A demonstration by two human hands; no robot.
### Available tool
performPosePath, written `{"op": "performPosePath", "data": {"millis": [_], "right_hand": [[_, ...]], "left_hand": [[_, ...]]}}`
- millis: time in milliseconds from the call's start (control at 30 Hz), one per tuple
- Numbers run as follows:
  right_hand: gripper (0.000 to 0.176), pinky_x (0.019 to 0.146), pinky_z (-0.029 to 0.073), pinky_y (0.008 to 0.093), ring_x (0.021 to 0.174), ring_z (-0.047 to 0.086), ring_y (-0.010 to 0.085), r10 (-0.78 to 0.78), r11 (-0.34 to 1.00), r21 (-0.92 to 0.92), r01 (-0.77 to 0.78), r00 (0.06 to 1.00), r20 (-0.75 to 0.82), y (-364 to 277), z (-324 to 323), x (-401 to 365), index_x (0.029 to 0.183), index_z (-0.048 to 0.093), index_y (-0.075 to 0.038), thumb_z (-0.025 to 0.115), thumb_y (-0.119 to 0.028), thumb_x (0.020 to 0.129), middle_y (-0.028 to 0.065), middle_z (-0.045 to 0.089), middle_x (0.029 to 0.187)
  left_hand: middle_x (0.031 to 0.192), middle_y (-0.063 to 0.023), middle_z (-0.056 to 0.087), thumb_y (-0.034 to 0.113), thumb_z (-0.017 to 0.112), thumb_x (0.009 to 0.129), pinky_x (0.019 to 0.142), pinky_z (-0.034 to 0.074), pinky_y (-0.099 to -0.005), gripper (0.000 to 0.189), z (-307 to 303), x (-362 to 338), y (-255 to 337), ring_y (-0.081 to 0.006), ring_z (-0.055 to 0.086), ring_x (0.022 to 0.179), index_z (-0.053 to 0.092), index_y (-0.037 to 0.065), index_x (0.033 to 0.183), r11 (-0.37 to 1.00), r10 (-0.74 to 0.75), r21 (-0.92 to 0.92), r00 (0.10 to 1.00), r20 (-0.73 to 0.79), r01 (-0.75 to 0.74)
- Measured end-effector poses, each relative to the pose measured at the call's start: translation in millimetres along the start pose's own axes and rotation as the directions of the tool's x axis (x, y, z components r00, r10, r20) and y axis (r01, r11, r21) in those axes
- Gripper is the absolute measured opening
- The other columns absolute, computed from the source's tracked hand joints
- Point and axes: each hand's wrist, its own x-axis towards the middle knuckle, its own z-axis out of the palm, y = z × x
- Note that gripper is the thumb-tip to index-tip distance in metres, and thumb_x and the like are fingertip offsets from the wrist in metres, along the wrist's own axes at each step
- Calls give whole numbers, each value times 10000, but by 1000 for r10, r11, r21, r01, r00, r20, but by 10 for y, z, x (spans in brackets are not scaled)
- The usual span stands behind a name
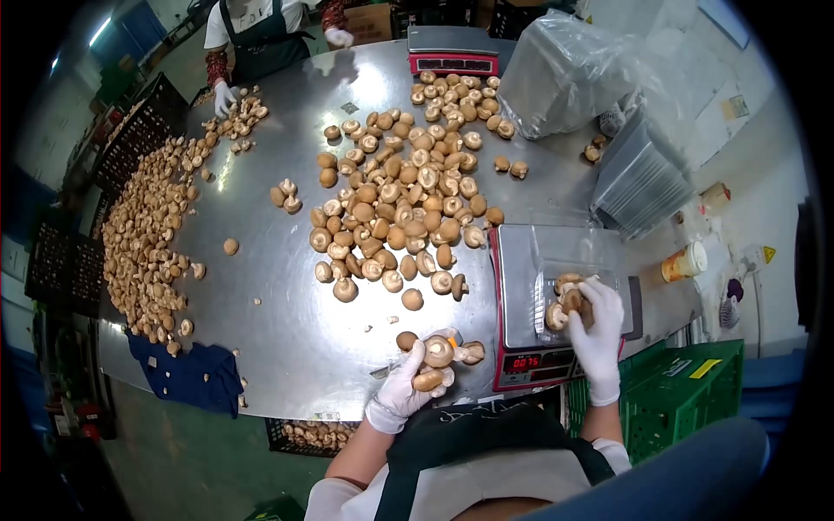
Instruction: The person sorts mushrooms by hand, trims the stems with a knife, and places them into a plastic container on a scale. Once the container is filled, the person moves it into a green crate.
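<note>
You are cupping a handful of mushrooms (439,354) in your left hand (401,388), the gloved fingers curling up around several brown caps just above the near edge of the steel surface (287,321). Your right hand (599,334), gloved in white too, is reaching into the clear plastic tray (546,271), which is sitting on the red-framed scale (519,260) at the near right. Its fingers are bending narrowly around the tray mushrooms (566,300) and touching them. The scale's red display (526,363) is glowing near you, between your two hands. A big heap of mushrooms (408,191) is lying across the middle of the surface, well apart from your left hand, and a long bank of mushrooms (148,234) is running down the left edge. At the far end a co-worker's gloved hand (224,95) is resting by a small scatter. A stack of empty trays (638,178) is leaning at the right, beyond the scale.
</note>
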Motion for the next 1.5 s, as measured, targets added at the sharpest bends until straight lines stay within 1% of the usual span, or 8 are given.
{"op": "performPosePath", "data": {"millis": [133, 333, 700, 800, 933, 1067, 1333, 1500], "right_hand": [[316, 872, 430, 376, 1032, 527, 304, -212, 831, 552, 74, 958, 191, -397, 94, -114, 1037, 584, -40, 632, -68, 726, 138, 561, 1105], [444, 896, 424, 372, 1020, 536, 293, -527, 701, 688, 187, 787, 322, -818, 312, -167, 1124, 567, -48, 704, -159, 717, 118, 542, 1146], [126, 707, 432, 219, 804, 554, 104, 279, 610, 738, -289, 950, 142, -55, 85, -178, 840, 585, 0, 539, 104, 786, 41, 580, 851], [135, 719, 474, 263, 794, 609, 187, 186, 811, 563, -160, 982, 12, 4, 39, -214, 851, 596, 11, 577, 99, 750, 96, 603, 840], [160, 672, 476, 303, 745, 601, 247, 42, 816, 577, -33, 999, -2, -63, 67, -327, 819, 608, -11, 598, 99, 703, 114, 600, 810], [148, 637, 489, 329, 688, 606, 263, -156, 783, 614, 98, 987, 41, -269, 40, -344, 790, 611, -16, 598, 79, 677, 107, 620, 767], [343, 877, 423, 387, 1009, 522, 332, -486, 759, 646, 81, 730, 480, -726, 729, -455, 1107, 524, -8, 573, -149, 798, 164, 527, 1133], [582, 894, 424, 419, 1014, 521, 376, -218, 956, 23, 292, 659, 720, -844, 1357, -628, 1327, 331, -15, 545, -127, 797, 219, 411, 1281]], "left_hand": [[1021, -71, 538, 282, 429, 967, 549, 433, -227, 443, 76, 56, -32, -132, 529, 767, 364, 21, 1319, 931, 38, 363, 999, -6, -33], [991, -34, 534, 239, 422, 966, 584, 410, -192, 457, 62, 90, -189, -56, 484, 743, 322, 52, 1371, 665, 191, 717, 976, 104, -207], [1140, -51, 542, 295, 397, 975, 621, 423, -200, 425, 161, 188, -104, -96, 537, 858, 380, 69, 1334, 988, -136, 59, 988, -69, 141], [1129, -50, 544, 233, 468, 953, 649, 427, -198, 401, -96, 457, -248, -100, 545, 819, 395, 65, 1310, 937, -23, 340, 985, -168, 80], [1022, -89, 521, 70, 618, 816, 766, 463, -260, 451, -643, 734, -447, -160, 562, 836, 450, 25, 1231, 241, 568, 924, 815, 114, -297], [1037, -114, 491, 281, 723, 700, 722, 503, -371, 636, -692, 588, -41, -280, 583, 851, 457, 87, 1244, -337, 672, 924, 733, 103, 179], [1002, -76, 577, 337, 705, 717, 756, 486, -378, 525, -920, 605, 227, -282, 591, 891, 530, 99, 1152, -366, 539, 904, 842, 10, 224], [1056, -113, 574, 224, 676, 784, 751, 487, -336, 534, -1347, 532, 117, -257, 598, 859, 469, 90, 1258, -21, 653, 987, 745, 135, -160]]}}
